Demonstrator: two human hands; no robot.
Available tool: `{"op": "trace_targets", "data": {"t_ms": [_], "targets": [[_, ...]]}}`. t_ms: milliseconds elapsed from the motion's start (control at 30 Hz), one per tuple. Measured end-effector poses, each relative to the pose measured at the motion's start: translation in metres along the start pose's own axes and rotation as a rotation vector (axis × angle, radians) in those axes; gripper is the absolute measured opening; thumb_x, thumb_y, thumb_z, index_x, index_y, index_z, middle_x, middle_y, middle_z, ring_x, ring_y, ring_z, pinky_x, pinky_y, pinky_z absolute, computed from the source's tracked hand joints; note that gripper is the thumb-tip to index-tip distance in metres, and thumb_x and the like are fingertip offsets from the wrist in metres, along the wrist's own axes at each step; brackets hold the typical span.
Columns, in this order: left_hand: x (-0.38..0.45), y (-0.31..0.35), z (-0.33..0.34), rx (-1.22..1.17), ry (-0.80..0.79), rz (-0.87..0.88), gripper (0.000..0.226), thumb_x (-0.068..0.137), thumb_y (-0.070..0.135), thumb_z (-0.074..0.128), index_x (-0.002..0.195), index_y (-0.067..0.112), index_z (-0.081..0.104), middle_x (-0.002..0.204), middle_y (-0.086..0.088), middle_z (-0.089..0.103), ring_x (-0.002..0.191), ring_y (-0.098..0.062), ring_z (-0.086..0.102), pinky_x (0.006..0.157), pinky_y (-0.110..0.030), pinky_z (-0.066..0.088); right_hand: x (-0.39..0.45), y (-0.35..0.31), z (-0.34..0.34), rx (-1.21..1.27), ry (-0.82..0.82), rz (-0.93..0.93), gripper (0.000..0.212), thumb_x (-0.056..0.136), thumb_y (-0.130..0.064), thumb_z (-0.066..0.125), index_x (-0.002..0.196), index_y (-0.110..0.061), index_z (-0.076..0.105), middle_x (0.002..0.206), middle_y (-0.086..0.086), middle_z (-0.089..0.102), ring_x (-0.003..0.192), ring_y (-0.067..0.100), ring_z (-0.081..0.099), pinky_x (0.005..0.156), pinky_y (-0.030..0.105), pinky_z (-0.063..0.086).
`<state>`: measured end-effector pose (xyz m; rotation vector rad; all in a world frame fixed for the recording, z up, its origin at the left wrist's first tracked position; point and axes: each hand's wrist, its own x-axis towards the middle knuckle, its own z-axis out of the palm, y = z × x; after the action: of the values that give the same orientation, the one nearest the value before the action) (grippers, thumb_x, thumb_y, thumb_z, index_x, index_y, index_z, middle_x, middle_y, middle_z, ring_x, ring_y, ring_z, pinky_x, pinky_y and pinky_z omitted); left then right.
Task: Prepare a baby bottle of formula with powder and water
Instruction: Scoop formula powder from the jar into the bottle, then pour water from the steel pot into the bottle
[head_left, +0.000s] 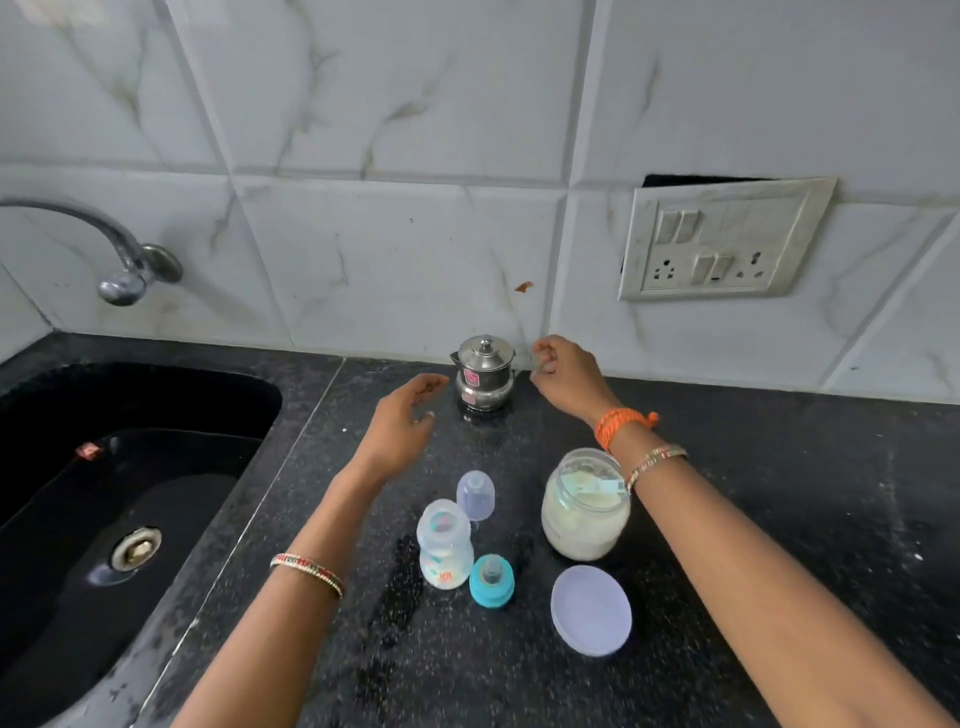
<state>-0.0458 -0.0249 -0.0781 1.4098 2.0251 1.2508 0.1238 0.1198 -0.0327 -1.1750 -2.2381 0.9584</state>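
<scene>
A small lidded steel pot (483, 371) stands at the back of the black counter, against the wall. My right hand (563, 374) is beside it, with fingers curled at the thin handle on its right side. My left hand (402, 423) hovers just left of the pot, fingers loosely bent and holding nothing. Nearer to me stands the open clear baby bottle (444, 545). Its clear cap (475, 493) is behind it and its teal nipple ring (492, 579) is at its right. An open jar of white powder (584, 512) sits under my right wrist, with its pale lid (591, 610) lying flat in front.
A black sink (130, 467) takes up the left side, with a metal tap (124, 260) on the tiled wall above it. A switch and socket panel (722, 244) is on the wall at the right. The black counter (779, 493) stretches to the right of the jar.
</scene>
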Motion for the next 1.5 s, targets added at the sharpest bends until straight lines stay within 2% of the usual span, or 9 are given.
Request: {"op": "trace_targets", "data": {"t_ms": [133, 300, 433, 500, 700, 867, 1033, 1267, 1500], "targets": [[0.022, -0.008, 0.006, -0.026, 0.003, -0.031, 0.049, 0.083, -0.009, 0.047, 0.126, 0.014, 0.054, 0.126, 0.001, 0.058, 0.12, -0.013, 0.052, 0.079, -0.001, 0.037, 0.053, 0.013, 0.02, -0.02, -0.201, 0.054, 0.086, 0.078, -0.024, 0.076, 0.143, -0.003, 0.024, 0.148, 0.014, 0.032, 0.136, 0.028, 0.032, 0.107, 0.031, 0.028], [0.024, -0.022, 0.006, -0.023, -0.002, -0.071, 0.046, 0.084, -0.005, 0.049, 0.125, 0.016, 0.055, 0.126, -0.001, 0.059, 0.117, -0.016, 0.054, 0.09, -0.025, 0.041, 0.086, 0.028, 0.046, -0.141, -0.266, 0.078, 0.079, 0.071, -0.034, 0.081, 0.129, -0.003, 0.037, 0.127, 0.011, 0.05, 0.115, 0.027, 0.049, 0.085, 0.03, 0.038], [0.014, -0.028, 0.006, -0.09, -0.008, -0.088, 0.044, 0.085, -0.005, 0.05, 0.122, 0.02, 0.055, 0.121, 0.004, 0.058, 0.114, -0.019, 0.056, 0.088, -0.027, 0.046, 0.082, 0.036, 0.046, -0.13, -0.168, 0.032, 0.044, 0.062, -0.033, 0.086, 0.075, -0.016, 0.048, 0.074, -0.004, 0.05, 0.073, 0.017, 0.047, 0.053, 0.025, 0.031], [0.005, -0.027, 0.005, -0.127, 0.005, -0.086, 0.046, 0.084, -0.008, 0.05, 0.119, 0.022, 0.054, 0.119, 0.004, 0.059, 0.112, -0.021, 0.058, 0.092, -0.033, 0.048, 0.073, 0.04, 0.043, -0.079, -0.134, 0.023, 0.048, 0.06, -0.026, 0.088, 0.059, -0.018, 0.041, 0.061, -0.004, 0.046, 0.062, 0.015, 0.043, 0.05, 0.023, 0.029], [-0.04, -0.016, -0.012, -0.272, -0.024, -0.07, 0.052, 0.084, -0.01, 0.054, 0.122, 0.027, 0.05, 0.122, 0.004, 0.059, 0.112, -0.015, 0.059, 0.09, -0.023, 0.049, 0.037, 0.032, 0.023, -0.011, -0.077, -0.015, 0.047, 0.061, -0.019, 0.087, 0.058, -0.017, 0.04, 0.059, -0.003, 0.047, 0.057, 0.011, 0.041, 0.051, 0.022, 0.033], [-0.093, -0.017, -0.028, -0.331, -0.238, -0.079, 0.063, 0.082, -0.004, 0.064, 0.127, 0.036, 0.044, 0.131, 0.012, 0.054, 0.125, -0.002, 0.047, 0.08, -0.011, 0.049, -0.012, 0.007, -0.016, 0.035, 0.005, -0.124, 0.043, 0.062, -0.015, 0.086, 0.061, -0.017, 0.043, 0.087, 0.012, 0.067, 0.089, 0.026, 0.063, 0.075, 0.043, 0.056], [-0.131, -0.016, 0.001, -0.33, -0.422, -0.151, 0.085, 0.069, 0.035, 0.081, 0.138, 0.034, 0.031, 0.134, 0.008, 0.05, 0.124, -0.008, 0.05, 0.101, -0.031, 0.044, -0.057, -0.024, -0.04, 0.08, -0.018, -0.2, 0.038, 0.065, -0.012, 0.084, 0.063, -0.017, 0.046, 0.072, 0.005, 0.059, 0.074, 0.019, 0.057, 0.074, 0.045, 0.054], [-0.131, -0.005, 0.02, -0.292, 0.026, -0.071, 0.051, 0.069, 0.026, 0.083, 0.113, 0.026, 0.058, 0.112, 0.005, 0.067, 0.105, -0.016, 0.063, 0.092, -0.039, 0.053, -0.093, -0.043, -0.047, 0.058, -0.118, -0.273, 0.037, 0.068, -0.007, 0.082, 0.061, -0.019, 0.047, 0.063, -0.002, 0.058, 0.061, 0.009, 0.054, 0.062, 0.029, 0.052], [-0.108, 0.017, -0.016, -0.218, 0.089, 0.052, 0.054, 0.068, 0.029, 0.083, 0.116, 0.025, 0.058, 0.106, 0.012, 0.065, 0.095, 0.0, 0.06, 0.074, -0.009, 0.046, -0.099, -0.065, -0.053, -0.018, -0.199, -0.342, 0.034, 0.066, -0.007, 0.083, 0.062, -0.018, 0.051, 0.061, -0.006, 0.059, 0.056, 0.001, 0.055, 0.059, 0.02, 0.05]]}}
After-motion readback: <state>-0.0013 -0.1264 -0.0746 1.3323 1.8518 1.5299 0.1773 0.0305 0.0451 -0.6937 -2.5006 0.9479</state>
